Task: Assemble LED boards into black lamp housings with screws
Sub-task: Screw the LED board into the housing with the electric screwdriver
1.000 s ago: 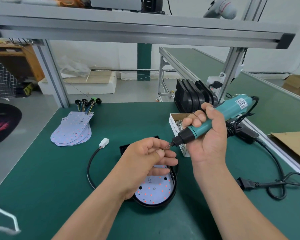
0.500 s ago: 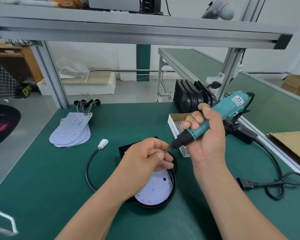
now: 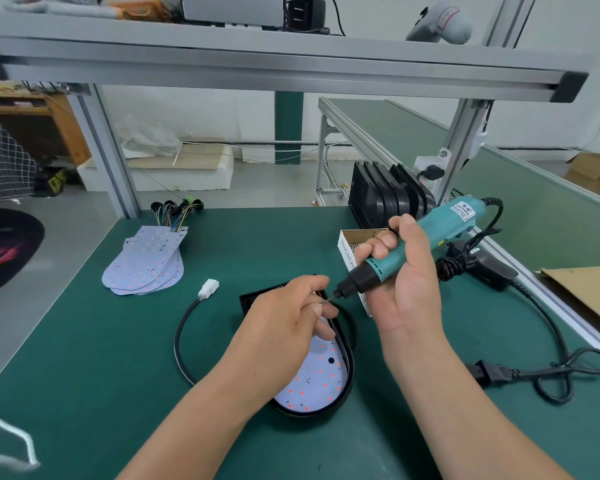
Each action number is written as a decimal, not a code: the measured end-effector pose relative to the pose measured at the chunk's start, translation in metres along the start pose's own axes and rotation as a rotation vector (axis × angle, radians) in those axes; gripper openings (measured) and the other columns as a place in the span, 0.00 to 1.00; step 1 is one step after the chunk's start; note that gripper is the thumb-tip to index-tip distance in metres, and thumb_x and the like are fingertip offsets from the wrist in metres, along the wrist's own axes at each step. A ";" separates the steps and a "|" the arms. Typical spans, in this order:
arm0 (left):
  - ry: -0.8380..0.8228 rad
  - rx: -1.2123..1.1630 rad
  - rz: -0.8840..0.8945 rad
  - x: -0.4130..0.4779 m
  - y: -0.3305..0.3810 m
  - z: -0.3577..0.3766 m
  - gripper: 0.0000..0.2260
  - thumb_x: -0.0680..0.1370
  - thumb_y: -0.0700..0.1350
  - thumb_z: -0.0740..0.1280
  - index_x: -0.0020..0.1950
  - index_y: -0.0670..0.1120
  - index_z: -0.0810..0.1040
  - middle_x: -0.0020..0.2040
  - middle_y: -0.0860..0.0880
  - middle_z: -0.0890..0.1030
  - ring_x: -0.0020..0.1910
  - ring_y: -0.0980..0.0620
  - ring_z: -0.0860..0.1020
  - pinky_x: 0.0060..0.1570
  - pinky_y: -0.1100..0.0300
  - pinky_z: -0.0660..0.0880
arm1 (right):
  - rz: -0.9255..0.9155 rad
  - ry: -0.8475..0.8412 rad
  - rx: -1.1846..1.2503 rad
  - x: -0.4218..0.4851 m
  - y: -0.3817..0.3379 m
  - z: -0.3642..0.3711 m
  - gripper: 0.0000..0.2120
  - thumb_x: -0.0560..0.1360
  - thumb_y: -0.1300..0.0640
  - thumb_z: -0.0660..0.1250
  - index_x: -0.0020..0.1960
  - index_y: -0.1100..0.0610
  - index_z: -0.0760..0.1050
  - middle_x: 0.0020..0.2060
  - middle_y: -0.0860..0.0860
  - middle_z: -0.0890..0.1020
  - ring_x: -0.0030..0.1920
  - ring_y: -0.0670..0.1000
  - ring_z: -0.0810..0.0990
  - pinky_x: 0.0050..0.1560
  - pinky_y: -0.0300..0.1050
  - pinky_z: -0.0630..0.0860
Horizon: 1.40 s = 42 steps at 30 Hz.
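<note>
- Head view: the housing [image 3: 350,372] lies on the mat, its long axis running roughly away from the person, with the board [image 3: 312,386] seated inside.
- Left hand [image 3: 291,317] hovers over the housing's far end, pinching a small screw [image 3: 324,302] against the tip of the driver [image 3: 444,223].
- Right hand [image 3: 409,282] is clenched round the driver, just right of the housing, with the bit slanting down-left.
- My guess at the coming move: the screw drops to the board directly beneath, and the left hand is nearer.

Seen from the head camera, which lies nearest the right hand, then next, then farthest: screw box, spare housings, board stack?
1. Screw box, just behind the right hand.
2. Spare housings, farther back.
3. Board stack, far left.
</note>
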<state>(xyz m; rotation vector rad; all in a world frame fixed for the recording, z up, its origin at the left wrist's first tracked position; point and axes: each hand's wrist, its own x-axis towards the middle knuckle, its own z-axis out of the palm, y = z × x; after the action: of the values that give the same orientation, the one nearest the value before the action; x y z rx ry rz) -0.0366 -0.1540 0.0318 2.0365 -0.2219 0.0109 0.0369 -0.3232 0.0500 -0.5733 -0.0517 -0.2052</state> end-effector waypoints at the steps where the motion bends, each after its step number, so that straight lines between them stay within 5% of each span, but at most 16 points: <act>1: -0.004 -0.005 -0.006 0.000 0.001 0.000 0.17 0.87 0.42 0.59 0.74 0.56 0.75 0.48 0.62 0.87 0.52 0.64 0.84 0.42 0.65 0.72 | -0.002 0.000 0.003 0.000 0.000 0.000 0.07 0.82 0.55 0.70 0.53 0.57 0.75 0.35 0.49 0.72 0.32 0.47 0.71 0.41 0.44 0.78; 8: -0.038 -0.048 -0.023 0.002 -0.001 -0.001 0.18 0.87 0.44 0.60 0.75 0.59 0.72 0.47 0.62 0.88 0.60 0.68 0.81 0.45 0.66 0.76 | -0.002 0.044 0.034 0.002 0.002 -0.004 0.06 0.82 0.56 0.70 0.52 0.57 0.75 0.35 0.49 0.72 0.32 0.47 0.72 0.41 0.44 0.79; 11: 0.012 -0.076 -0.020 0.003 -0.001 -0.003 0.21 0.83 0.42 0.62 0.74 0.61 0.73 0.55 0.66 0.85 0.49 0.59 0.86 0.48 0.54 0.82 | -0.010 0.057 0.056 0.004 0.001 -0.005 0.05 0.81 0.56 0.70 0.51 0.57 0.75 0.35 0.49 0.72 0.32 0.48 0.72 0.40 0.44 0.79; 13: 0.119 -0.028 0.005 0.008 -0.004 -0.009 0.23 0.81 0.41 0.62 0.72 0.61 0.75 0.56 0.67 0.83 0.46 0.58 0.85 0.43 0.59 0.81 | -0.013 0.062 0.070 0.005 0.000 -0.006 0.05 0.81 0.57 0.71 0.50 0.57 0.76 0.35 0.49 0.72 0.32 0.48 0.72 0.41 0.44 0.79; 16: 0.336 0.336 0.048 0.017 -0.014 -0.023 0.18 0.81 0.46 0.67 0.70 0.57 0.79 0.60 0.61 0.82 0.56 0.55 0.80 0.52 0.61 0.75 | -0.023 0.076 0.067 0.006 -0.002 -0.007 0.05 0.81 0.57 0.71 0.50 0.57 0.76 0.34 0.49 0.72 0.32 0.48 0.72 0.41 0.45 0.79; 18: 0.285 0.603 -0.029 0.020 -0.019 -0.028 0.18 0.81 0.53 0.67 0.72 0.56 0.79 0.65 0.53 0.79 0.64 0.46 0.74 0.63 0.53 0.73 | -0.029 0.076 0.062 0.007 -0.002 -0.008 0.05 0.81 0.58 0.71 0.50 0.57 0.76 0.35 0.49 0.72 0.32 0.48 0.72 0.42 0.45 0.79; 20: 0.169 0.659 -0.161 0.020 -0.022 -0.025 0.21 0.82 0.60 0.65 0.74 0.60 0.75 0.66 0.52 0.77 0.68 0.45 0.72 0.62 0.50 0.73 | -0.035 0.069 0.043 0.009 -0.001 -0.009 0.05 0.80 0.58 0.72 0.49 0.56 0.76 0.35 0.50 0.72 0.32 0.48 0.72 0.42 0.45 0.80; 24: 0.117 0.494 -0.234 0.024 -0.026 -0.024 0.17 0.79 0.62 0.67 0.68 0.64 0.77 0.60 0.56 0.82 0.59 0.51 0.80 0.57 0.53 0.77 | -0.055 0.041 -0.024 0.010 0.001 -0.011 0.07 0.78 0.57 0.73 0.47 0.56 0.75 0.34 0.50 0.72 0.32 0.48 0.73 0.42 0.46 0.80; 28: 0.098 0.393 -0.250 0.026 -0.025 -0.028 0.06 0.75 0.58 0.72 0.48 0.59 0.79 0.38 0.56 0.85 0.40 0.56 0.83 0.49 0.52 0.82 | -0.088 0.021 -0.127 0.013 0.004 -0.013 0.07 0.79 0.58 0.72 0.46 0.55 0.73 0.33 0.50 0.72 0.31 0.49 0.72 0.40 0.48 0.79; 42: 0.093 0.399 -0.243 0.031 -0.024 -0.027 0.05 0.73 0.55 0.72 0.47 0.58 0.80 0.38 0.57 0.83 0.41 0.55 0.82 0.45 0.54 0.81 | -0.134 -0.129 -0.358 0.012 0.015 -0.008 0.04 0.79 0.58 0.71 0.47 0.54 0.76 0.32 0.52 0.70 0.31 0.52 0.70 0.39 0.49 0.77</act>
<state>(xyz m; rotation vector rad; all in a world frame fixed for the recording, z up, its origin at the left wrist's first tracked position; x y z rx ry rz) -0.0003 -0.1245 0.0260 2.4420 0.0967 -0.0013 0.0521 -0.3174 0.0360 -0.9411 -0.1811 -0.3106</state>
